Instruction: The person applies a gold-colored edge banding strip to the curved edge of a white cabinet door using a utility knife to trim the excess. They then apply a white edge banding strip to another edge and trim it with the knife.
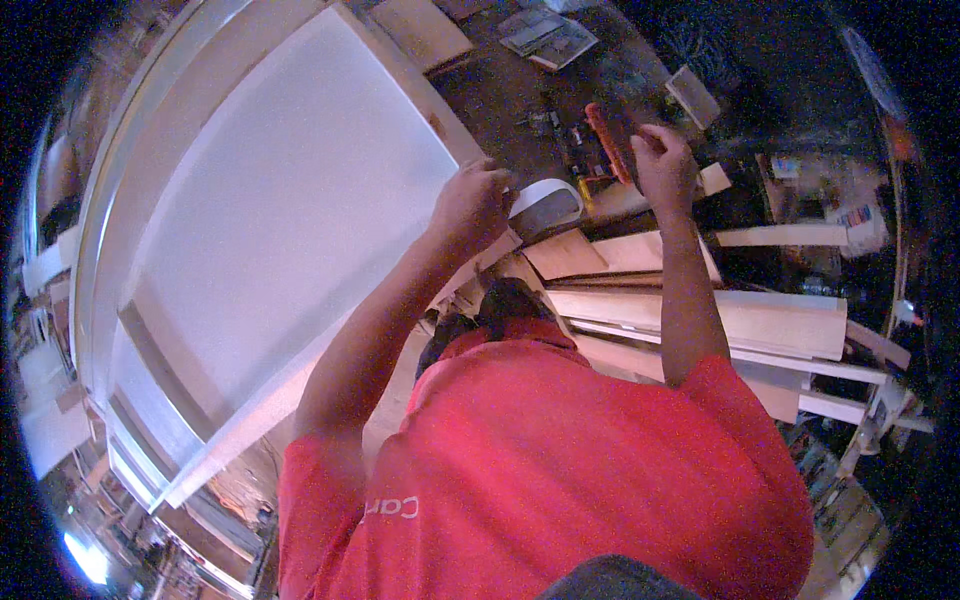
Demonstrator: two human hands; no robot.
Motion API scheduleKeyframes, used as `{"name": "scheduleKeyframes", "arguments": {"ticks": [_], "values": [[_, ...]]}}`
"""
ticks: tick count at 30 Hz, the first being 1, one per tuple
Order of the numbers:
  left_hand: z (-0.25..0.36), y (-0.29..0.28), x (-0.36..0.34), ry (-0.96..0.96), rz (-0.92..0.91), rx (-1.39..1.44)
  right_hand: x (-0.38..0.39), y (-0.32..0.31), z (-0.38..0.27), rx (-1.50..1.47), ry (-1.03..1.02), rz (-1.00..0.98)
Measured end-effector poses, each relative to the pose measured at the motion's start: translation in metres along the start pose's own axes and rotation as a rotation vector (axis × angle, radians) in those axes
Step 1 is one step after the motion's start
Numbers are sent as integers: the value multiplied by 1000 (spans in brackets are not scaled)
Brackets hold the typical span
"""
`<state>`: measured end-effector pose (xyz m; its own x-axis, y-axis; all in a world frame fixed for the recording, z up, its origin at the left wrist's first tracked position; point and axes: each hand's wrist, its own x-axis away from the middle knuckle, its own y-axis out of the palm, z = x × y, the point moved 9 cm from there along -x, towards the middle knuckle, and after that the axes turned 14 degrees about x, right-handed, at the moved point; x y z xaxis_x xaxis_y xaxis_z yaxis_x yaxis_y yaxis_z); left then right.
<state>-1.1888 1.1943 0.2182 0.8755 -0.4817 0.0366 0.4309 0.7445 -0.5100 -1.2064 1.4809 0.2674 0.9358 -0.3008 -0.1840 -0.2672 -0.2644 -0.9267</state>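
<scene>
A large box-shaped cabinet [300, 200] with a pale inner panel and wooden edges fills the left side. At its near right edge, my left hand [474, 205] is closed, with its fingers on a white curved strip [550, 190] that loops out to the right. To the right, my right hand [664, 168] is raised with thumb and fingers pinched together; anything between them is too small or dark to make out. Just left of those fingers lies an orange-handled tool [606, 142] on the dark work surface, a small yellow item [586, 192] below it.
Several pale boards [700, 318] are stacked at the right, below my right forearm. Printed papers [548, 38] and a flat wooden piece [420, 32] lie at the far side. A small pale block [693, 97] sits beyond my right hand. A bright light [86, 558] shows lower left.
</scene>
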Motion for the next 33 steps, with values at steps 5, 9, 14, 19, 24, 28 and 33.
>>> {"name": "scheduleKeyframes", "arguments": {"ticks": [5, 9, 14, 19, 24, 28, 33], "values": [[-11, 41, -46, 12, -299, -26, 27, 1, 34, 328, -61, 32], [-38, 57, -61, -84, -545, 43, 36, 32, 60, 275, 101, -33], [-57, 73, -77, -85, -705, -128, 31, 37, 80, 41, 190, -20], [-63, 84, -82, -158, -745, -25, 34, 39, 91, -98, 231, -186], [-71, 92, -84, -214, -806, 6, 85, 48, 102, -1187, 545, -325], [-68, 96, -87, -232, -845, 89, 136, 27, 76, -766, 227, -536], [-60, 97, -95, -200, -905, -10, 205, 59, 39, -1150, 544, -716]]}}
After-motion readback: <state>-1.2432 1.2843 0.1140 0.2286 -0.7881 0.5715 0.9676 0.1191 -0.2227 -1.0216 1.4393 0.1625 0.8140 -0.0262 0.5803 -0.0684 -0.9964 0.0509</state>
